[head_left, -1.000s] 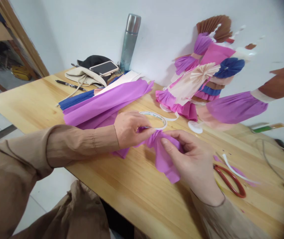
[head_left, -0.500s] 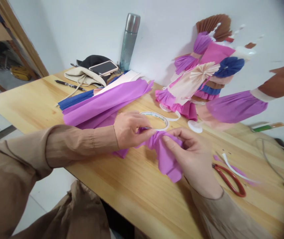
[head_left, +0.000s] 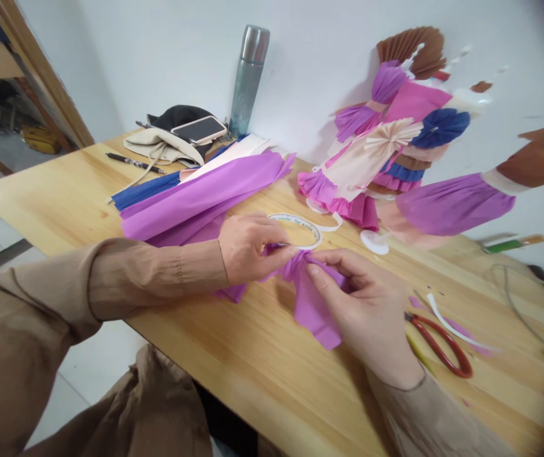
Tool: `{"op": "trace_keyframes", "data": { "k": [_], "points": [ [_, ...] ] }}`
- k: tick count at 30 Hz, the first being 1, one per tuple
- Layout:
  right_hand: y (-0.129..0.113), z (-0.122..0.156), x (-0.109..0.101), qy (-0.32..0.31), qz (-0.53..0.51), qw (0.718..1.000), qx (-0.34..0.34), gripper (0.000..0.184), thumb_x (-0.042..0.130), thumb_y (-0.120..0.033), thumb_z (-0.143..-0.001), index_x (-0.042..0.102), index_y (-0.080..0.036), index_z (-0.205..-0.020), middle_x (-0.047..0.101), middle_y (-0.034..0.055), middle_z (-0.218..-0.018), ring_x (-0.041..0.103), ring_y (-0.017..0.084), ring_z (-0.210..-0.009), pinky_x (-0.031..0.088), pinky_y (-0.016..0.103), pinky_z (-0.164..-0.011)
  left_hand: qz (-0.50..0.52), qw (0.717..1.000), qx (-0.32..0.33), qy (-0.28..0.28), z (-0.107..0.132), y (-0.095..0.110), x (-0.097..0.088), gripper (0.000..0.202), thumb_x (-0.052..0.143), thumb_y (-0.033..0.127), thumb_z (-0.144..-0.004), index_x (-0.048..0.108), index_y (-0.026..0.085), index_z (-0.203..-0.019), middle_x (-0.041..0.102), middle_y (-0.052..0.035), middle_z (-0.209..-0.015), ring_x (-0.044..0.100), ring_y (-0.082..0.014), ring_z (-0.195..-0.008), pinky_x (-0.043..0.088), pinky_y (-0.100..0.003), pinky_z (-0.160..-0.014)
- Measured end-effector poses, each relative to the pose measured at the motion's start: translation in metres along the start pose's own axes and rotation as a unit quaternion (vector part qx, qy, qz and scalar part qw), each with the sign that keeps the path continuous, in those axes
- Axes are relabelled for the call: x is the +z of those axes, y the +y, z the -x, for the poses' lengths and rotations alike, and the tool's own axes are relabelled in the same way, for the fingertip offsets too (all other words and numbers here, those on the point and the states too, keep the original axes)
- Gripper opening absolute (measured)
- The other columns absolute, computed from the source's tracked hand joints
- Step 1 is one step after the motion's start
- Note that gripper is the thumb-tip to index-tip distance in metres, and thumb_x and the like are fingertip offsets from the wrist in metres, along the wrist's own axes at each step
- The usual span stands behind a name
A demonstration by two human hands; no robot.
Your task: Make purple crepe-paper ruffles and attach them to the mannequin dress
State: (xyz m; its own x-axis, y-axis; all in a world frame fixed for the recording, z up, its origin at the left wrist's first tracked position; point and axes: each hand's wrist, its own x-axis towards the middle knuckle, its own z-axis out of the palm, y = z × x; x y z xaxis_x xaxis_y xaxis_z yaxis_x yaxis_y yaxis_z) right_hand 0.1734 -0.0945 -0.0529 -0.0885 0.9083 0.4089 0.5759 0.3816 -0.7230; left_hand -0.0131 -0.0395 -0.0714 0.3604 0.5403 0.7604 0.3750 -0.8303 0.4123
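- Purple paper (head_left: 317,320), a short crinkled strip, is held just above the wooden table (head_left: 252,362), in front of a white tape roll (head_left: 307,226).
- The left hand (head_left: 247,247) pinches its gathered upper edge between thumb and forefinger; the right hand (head_left: 371,304) grips it just beside, thumb on top. The hands are near each other, with folds bunched between them.
- Gathering looks partly done: creases crowd the middle, while the flap below the right hand hangs flat and seems left to pleat. Whether the strip is stuck to the tape, I cannot tell.
- Several paper dresses (head_left: 357,168) lean at the wall, and look far more complete than this strip.
- The near edge of the table slants under the left forearm; the widest stretch of visible wood lies between that edge and the hanging flap.
- Leftward, room is tight: purple sheets (head_left: 195,197) lie against the left hand and sleeve.
- Rightward, a red-handled tool (head_left: 466,369) and a white strip (head_left: 445,324) lie near the right wrist, so swinging outward could knock them.
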Motion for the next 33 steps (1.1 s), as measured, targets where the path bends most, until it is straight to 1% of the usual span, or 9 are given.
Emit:
{"op": "trace_keyframes", "data": {
  "k": [3, 9, 13, 16, 19, 22, 25, 30, 33],
  "points": [
    [0.0, 0.001, -0.001, 0.002, 0.019, 1.0, -0.015, 0.008, 0.064, -0.023, -0.081, 0.072, -0.022, -0.081, 0.074, 0.0008, -0.074, 0.065, 0.017, -0.062, 0.05, 0.03, -0.059, 0.004, 1.0, -0.008, -0.007, 0.001, 0.0, 0.0, 0.03, 0.06, 0.031, -0.089, 0.068, 0.017, -0.064, 0.069, -0.0005, -0.061, 0.059, -0.0097, -0.059, 0.047, -0.023, -0.062],
    [0.005, -0.001, -0.002, 0.014, 0.008, 1.0, 0.02, 0.007, 0.067, -0.026, -0.082, 0.07, -0.02, -0.08, 0.072, 0.0011, -0.073, 0.061, 0.015, -0.061, 0.047, 0.028, -0.056, 0.022, 1.0, -0.009, -0.011, 0.0, 0.0, -0.001, 0.029, 0.059, 0.033, -0.09, 0.069, 0.017, -0.067, 0.07, -0.0006, -0.062, 0.059, -0.0095, -0.059, 0.047, -0.023, -0.062],
    [0.003, 0.0, -0.001, 0.003, 0.001, 1.0, -0.008, 0.006, 0.065, -0.024, -0.082, 0.068, -0.021, -0.078, 0.069, -0.0004, -0.069, 0.06, 0.014, -0.058, 0.046, 0.027, -0.054, 0.018, 1.0, -0.003, -0.017, 0.0, -0.001, -0.001, 0.029, 0.059, 0.032, -0.09, 0.069, 0.017, -0.067, 0.07, -0.0007, -0.063, 0.058, -0.0095, -0.059, 0.047, -0.023, -0.064],
    [-0.002, 0.002, -0.002, 0.007, 0.056, 0.998, -0.04, 0.007, 0.063, -0.023, -0.083, 0.068, -0.022, -0.078, 0.069, -0.0006, -0.067, 0.059, 0.014, -0.054, 0.044, 0.028, -0.052, 0.008, 1.0, -0.007, -0.022, 0.001, -0.002, -0.001, 0.028, 0.059, 0.032, -0.09, 0.07, 0.017, -0.068, 0.07, -0.0009, -0.063, 0.058, -0.0099, -0.06, 0.047, -0.023, -0.062],
    [-0.006, 0.004, -0.005, 0.039, 0.138, 0.987, -0.066, 0.007, 0.064, -0.024, -0.083, 0.069, -0.023, -0.079, 0.069, -0.0004, -0.064, 0.058, 0.014, -0.052, 0.043, 0.029, -0.051, -0.01, 1.0, -0.01, -0.015, 0.0, -0.002, -0.001, 0.028, 0.059, 0.029, -0.089, 0.069, 0.017, -0.066, 0.069, -0.001, -0.062, 0.057, -0.0102, -0.06, 0.047, -0.023, -0.062],
    [-0.009, 0.004, -0.005, 0.054, 0.175, 0.981, -0.067, 0.008, 0.065, -0.025, -0.084, 0.069, -0.022, -0.078, 0.068, -0.0008, -0.061, 0.058, 0.014, -0.05, 0.044, 0.029, -0.051, -0.023, 1.0, -0.006, -0.006, 0.0, -0.002, -0.001, 0.028, 0.059, 0.027, -0.089, 0.068, 0.017, -0.064, 0.068, -0.0006, -0.061, 0.057, -0.0102, -0.059, 0.047, -0.023, -0.061],
    [-0.009, 0.003, -0.004, 0.037, 0.166, 0.983, -0.065, 0.009, 0.063, -0.024, -0.085, 0.07, -0.022, -0.079, 0.07, -0.001, -0.061, 0.058, 0.013, -0.048, 0.044, 0.027, -0.048, -0.035, 0.999, -0.001, -0.003, 0.0, -0.001, 0.0, 0.028, 0.059, 0.027, -0.089, 0.067, 0.018, -0.063, 0.067, -0.0001, -0.06, 0.056, -0.01, -0.058, 0.045, -0.022, -0.059],
    [-0.01, 0.003, -0.002, 0.013, 0.135, 0.983, -0.121, 0.011, 0.062, -0.019, -0.086, 0.072, -0.022, -0.089, 0.074, -0.0004, -0.069, 0.06, 0.012, -0.049, 0.047, 0.027, -0.048, -0.03, 1.0, 0.003, -0.003, 0.001, -0.002, 0.0, 0.029, 0.059, 0.03, -0.089, 0.067, 0.018, -0.064, 0.069, 0.0001, -0.063, 0.058, -0.0102, -0.06, 0.047, -0.023, -0.061],
    [-0.007, 0.004, -0.003, 0.018, 0.132, 0.985, -0.105, 0.01, 0.062, -0.021, -0.086, 0.072, -0.021, -0.09, 0.074, 0.0006, -0.07, 0.061, 0.013, -0.051, 0.047, 0.028, -0.05, -0.017, 1.0, 0.0, -0.006, 0.001, -0.001, 0.0, 0.03, 0.059, 0.03, -0.09, 0.068, 0.018, -0.064, 0.07, -0.0004, -0.063, 0.059, -0.0102, -0.061, 0.048, -0.023, -0.063]
  ]
}}
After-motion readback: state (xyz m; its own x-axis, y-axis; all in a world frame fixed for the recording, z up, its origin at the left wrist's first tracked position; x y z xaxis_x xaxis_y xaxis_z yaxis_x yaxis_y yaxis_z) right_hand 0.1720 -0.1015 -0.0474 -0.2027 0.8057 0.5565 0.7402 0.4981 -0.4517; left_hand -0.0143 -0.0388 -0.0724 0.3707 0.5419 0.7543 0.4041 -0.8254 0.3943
